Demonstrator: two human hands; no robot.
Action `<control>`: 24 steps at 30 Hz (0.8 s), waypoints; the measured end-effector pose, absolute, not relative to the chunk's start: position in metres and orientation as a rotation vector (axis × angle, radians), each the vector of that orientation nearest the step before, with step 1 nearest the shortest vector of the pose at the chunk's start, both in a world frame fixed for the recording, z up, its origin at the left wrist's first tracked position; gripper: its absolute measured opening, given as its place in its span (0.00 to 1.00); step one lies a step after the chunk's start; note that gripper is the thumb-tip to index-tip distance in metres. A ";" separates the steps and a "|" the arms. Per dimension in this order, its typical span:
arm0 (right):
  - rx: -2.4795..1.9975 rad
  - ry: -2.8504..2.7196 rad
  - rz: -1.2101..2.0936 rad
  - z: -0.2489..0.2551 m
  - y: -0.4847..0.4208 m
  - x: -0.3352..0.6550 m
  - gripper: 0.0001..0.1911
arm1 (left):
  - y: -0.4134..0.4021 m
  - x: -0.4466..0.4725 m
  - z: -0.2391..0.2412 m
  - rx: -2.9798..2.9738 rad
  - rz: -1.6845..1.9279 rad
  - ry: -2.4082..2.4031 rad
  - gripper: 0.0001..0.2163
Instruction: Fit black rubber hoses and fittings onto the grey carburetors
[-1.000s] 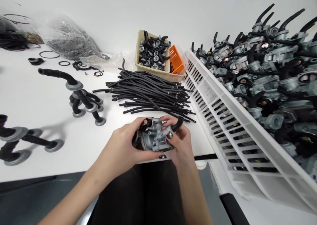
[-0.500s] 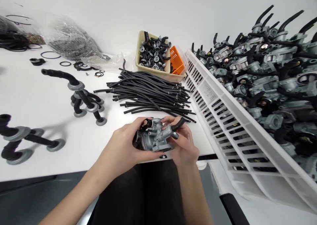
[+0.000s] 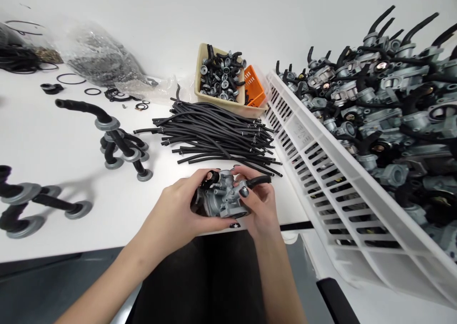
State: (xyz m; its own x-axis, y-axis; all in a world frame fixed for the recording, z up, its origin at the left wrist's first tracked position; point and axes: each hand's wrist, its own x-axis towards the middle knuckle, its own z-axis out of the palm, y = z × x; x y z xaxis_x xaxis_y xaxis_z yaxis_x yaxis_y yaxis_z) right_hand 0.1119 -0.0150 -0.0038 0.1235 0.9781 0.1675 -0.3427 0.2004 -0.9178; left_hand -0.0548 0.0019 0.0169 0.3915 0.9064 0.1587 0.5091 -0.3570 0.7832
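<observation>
A grey metal carburetor [image 3: 223, 198] is held between both hands above the table's front edge. My left hand [image 3: 182, 202] is closed around its left side, thumb along the lower front. From the right, my right hand [image 3: 260, 202] grips the cap end, its thumb pressed by the base of a black rubber boot [image 3: 259, 181] that points right. Some of the right fingers are hidden behind the carburetor. Just beyond the hands lies a pile of black rubber hoses [image 3: 217, 131].
A white slatted crate [image 3: 321, 171] heaped with carburetors [image 3: 389, 100] stands at the right. Behind the hoses are a cream bin [image 3: 202, 72] of caps with boots and an orange basket [image 3: 255, 83]. Joined boots with caps [image 3: 121, 143] stand left; a plastic bag [image 3: 96, 53] lies behind.
The boot on the carburetor has swung from pointing up and right to lying more level toward the right. My right thumb has shifted up and left onto the cap. My left hand stays put.
</observation>
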 end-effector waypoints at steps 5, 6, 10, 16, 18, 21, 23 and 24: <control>-0.819 -0.993 1.117 -0.004 -0.014 0.112 0.06 | 0.003 -0.055 0.015 2.028 0.790 1.217 0.27; -0.806 -1.002 1.121 -0.004 -0.014 0.112 0.06 | 0.003 -0.055 0.015 2.032 0.795 1.215 0.27; -0.780 -1.014 1.127 -0.003 -0.014 0.114 0.07 | 0.002 -0.055 0.015 2.028 0.819 1.199 0.27; -0.737 -0.949 1.193 0.000 -0.016 0.115 0.08 | 0.003 -0.056 0.015 2.023 0.822 1.192 0.26; -0.726 -0.935 1.203 0.001 -0.017 0.115 0.08 | 0.003 -0.057 0.015 2.024 0.817 1.199 0.27; -0.722 -0.905 1.215 0.002 -0.017 0.114 0.07 | 0.003 -0.057 0.015 2.004 0.799 1.208 0.26; -0.715 -0.885 1.226 0.003 -0.017 0.113 0.06 | 0.003 -0.056 0.016 1.990 0.796 1.205 0.26; -0.717 -0.877 1.234 0.003 -0.017 0.113 0.06 | 0.003 -0.056 0.017 1.986 0.795 1.200 0.26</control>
State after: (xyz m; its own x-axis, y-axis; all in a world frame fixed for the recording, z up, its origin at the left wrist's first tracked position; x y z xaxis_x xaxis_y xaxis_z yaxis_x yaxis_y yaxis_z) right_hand 0.1133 -0.0171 0.0029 0.0984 0.9800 0.1728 -0.4855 0.1989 -0.8513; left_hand -0.0563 0.0026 0.0168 0.3900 0.9078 0.1544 0.4958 -0.3483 0.7956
